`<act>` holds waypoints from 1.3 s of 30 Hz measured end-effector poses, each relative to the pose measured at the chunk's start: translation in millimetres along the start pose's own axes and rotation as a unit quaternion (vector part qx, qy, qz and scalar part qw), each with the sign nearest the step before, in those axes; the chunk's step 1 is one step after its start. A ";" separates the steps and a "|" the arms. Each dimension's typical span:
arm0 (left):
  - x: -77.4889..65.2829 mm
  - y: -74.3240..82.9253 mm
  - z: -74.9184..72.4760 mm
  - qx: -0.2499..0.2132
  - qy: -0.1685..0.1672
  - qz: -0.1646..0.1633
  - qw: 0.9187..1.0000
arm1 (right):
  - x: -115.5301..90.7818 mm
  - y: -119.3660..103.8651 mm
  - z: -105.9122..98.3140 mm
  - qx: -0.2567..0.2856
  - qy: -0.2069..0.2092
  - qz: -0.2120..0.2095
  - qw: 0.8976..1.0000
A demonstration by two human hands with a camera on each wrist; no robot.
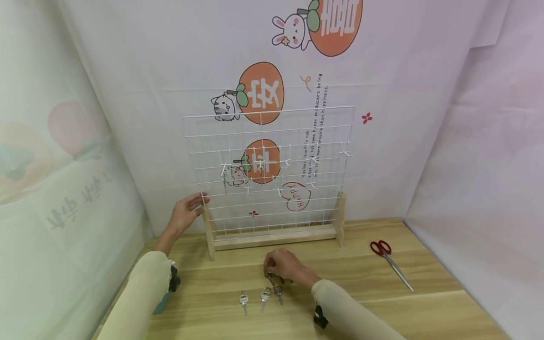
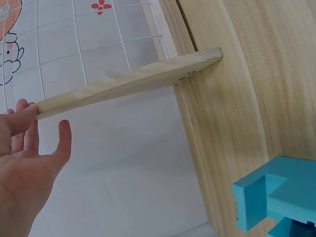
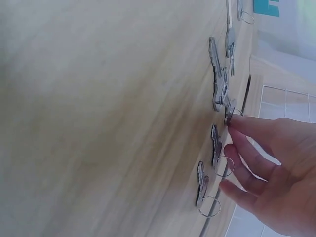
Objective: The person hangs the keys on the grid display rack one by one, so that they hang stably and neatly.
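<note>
My left hand (image 1: 187,212) holds the top of a wooden side post (image 2: 128,81) of a white wire grid rack (image 1: 272,208). In the left wrist view its thumb and fingers pinch the post's end. My right hand (image 1: 286,264) is down at the table in front of the rack, its thumb and fingertips pinching a key (image 3: 228,111) by the ring end. Another key (image 3: 216,74) lies close against that one. Two keys with rings (image 3: 216,143) (image 3: 201,182) lie beside the fingers. Nearer in the head view are silver keys (image 1: 243,300) (image 1: 265,295) on the wood.
Red-handled scissors (image 1: 391,262) lie on the table (image 1: 348,274) at the right. White hooks (image 1: 285,163) are spread over the grid. A turquoise object (image 2: 276,190) sits at the left, partly behind the left sleeve in the head view. A printed cloth (image 1: 148,94) hangs behind.
</note>
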State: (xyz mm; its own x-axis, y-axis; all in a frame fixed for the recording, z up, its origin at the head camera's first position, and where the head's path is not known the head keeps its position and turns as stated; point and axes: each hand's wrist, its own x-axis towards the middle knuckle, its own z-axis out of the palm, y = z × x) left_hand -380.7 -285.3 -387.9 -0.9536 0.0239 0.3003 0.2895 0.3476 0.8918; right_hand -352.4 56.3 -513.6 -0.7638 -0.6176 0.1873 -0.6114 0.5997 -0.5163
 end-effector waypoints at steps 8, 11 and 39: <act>1.0 -2.0 -0.9 0.006 -0.001 -0.003 1.000 | 0.6 0.3 -10.1 0.025 0.029 -0.010 0.999; 1.1 -1.1 -0.5 0.005 -0.001 -0.004 1.000 | 0.6 -1.3 -20.2 0.025 0.051 -0.023 0.998; 0.5 -3.5 -1.3 0.007 0.002 0.004 1.000 | 7.4 -38.3 -142.0 0.101 0.284 -0.064 0.951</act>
State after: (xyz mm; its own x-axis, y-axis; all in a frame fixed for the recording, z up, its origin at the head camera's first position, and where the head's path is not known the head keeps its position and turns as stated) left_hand -382.1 -287.7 -390.4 -0.9511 0.0226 0.3082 0.2953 0.3597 0.8851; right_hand -363.9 101.1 -373.8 -0.7094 -0.2702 0.6509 -0.6986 0.3919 -0.5987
